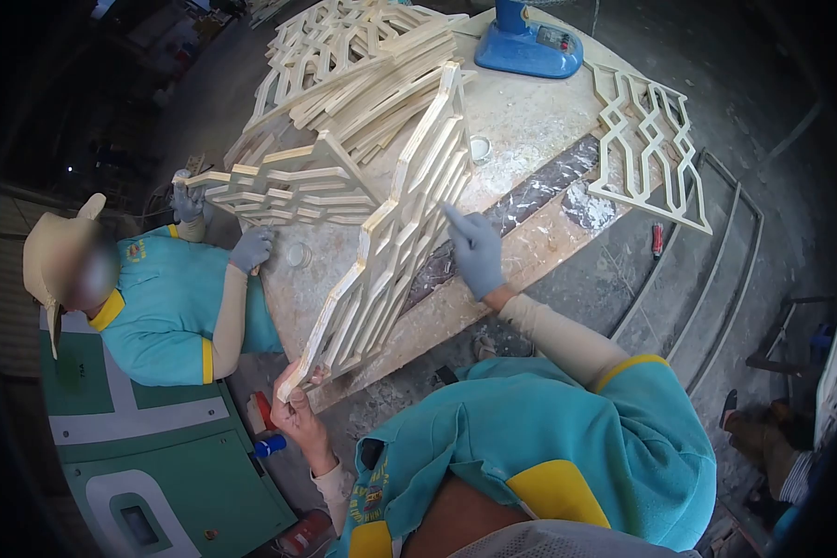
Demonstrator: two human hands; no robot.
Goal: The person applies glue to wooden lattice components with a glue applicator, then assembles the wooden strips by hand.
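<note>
A pale wooden lattice panel (395, 223) stands tilted on edge over the worktable, running from the near left up toward the middle. My left hand (299, 420), bare, grips its lower near corner, fingers and thumb closed around the frame. My right hand (477, 256) wears a grey glove and is beside the panel's right side. Its index finger is stretched out, with the fingertip right at the slats. A second lattice panel (293, 181) is held by a co-worker's gloved hands (253, 249) on the left, and its right end overlaps behind mine.
Lattice panels and loose wooden strips (377, 93) are piled at the table's back. A blue device (530, 46) stands at the far edge. Another lattice panel (651, 144) overhangs the right edge. Small round lids (298, 255) lie on the stained tabletop (521, 130). Metal rails (716, 270) run along the right.
</note>
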